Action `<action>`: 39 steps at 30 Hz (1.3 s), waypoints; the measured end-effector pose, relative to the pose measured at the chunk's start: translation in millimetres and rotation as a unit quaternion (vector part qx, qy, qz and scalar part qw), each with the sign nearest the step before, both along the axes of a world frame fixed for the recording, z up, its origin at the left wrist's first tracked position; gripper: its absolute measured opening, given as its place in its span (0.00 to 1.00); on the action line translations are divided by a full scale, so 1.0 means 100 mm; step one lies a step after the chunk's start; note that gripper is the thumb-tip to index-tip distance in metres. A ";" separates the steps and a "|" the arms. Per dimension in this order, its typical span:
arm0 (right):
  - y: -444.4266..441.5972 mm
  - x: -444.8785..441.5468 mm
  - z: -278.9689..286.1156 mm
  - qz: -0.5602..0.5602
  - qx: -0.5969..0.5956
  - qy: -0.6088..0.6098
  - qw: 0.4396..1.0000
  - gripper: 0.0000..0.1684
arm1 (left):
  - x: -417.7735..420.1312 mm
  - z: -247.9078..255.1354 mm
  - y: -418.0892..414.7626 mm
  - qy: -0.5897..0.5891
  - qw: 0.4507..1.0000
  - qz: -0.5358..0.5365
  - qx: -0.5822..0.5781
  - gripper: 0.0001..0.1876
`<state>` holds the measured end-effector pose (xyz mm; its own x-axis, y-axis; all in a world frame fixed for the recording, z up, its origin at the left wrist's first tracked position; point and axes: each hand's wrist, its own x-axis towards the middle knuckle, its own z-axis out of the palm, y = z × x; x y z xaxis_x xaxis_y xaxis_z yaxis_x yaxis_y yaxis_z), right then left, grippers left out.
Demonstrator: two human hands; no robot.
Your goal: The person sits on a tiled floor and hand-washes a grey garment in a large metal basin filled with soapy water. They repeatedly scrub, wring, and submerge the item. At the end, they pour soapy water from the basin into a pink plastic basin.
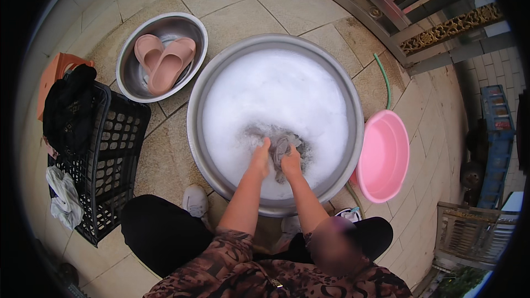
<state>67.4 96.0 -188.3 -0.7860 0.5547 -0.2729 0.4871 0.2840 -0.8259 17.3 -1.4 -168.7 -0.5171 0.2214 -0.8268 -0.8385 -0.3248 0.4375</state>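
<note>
A large round metal tub [193, 103] stands on the floor in front of me, filled with thick white suds [275, 82]. Wet grey cloth [282, 149] shows at a gap in the foam near the tub's front. My right hand [292, 162] grips this cloth, thumb uppermost. Just to its left, my left hand [261, 157] reaches into the suds beside the cloth. Foam and the hand itself hide the left fingers, so their hold is unclear. More dark, wet fabric seems to lie under the foam around both hands.
Pink slippers [172, 66] lie in a steel basin [203, 49] at the upper left. A black plastic crate [120, 145] holds black clothing [70, 107], with white cloth [64, 196] on its side. Right of the tub are a pink basin [383, 157] and a green hose [384, 78].
</note>
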 end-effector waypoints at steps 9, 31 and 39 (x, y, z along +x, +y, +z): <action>-0.21 -0.33 0.87 0.071 0.207 -0.160 0.963 0.22 | -0.06 0.50 0.13 0.029 0.986 0.128 0.103 0.12; 0.04 -0.16 0.52 0.067 0.113 -0.117 0.984 0.29 | -0.02 0.59 -0.06 -0.221 0.969 -0.018 0.112 0.34; -0.58 -0.15 1.03 0.158 0.124 -0.180 0.963 0.31 | 0.11 -0.18 -0.16 -0.096 0.950 0.148 0.257 0.13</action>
<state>51.9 38.4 -85.6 -0.8053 0.3864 -0.4497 0.5864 0.6314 -0.5074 28.4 -17.6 -187.1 -0.4691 0.4904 -0.7345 -0.7262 -0.6874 0.0050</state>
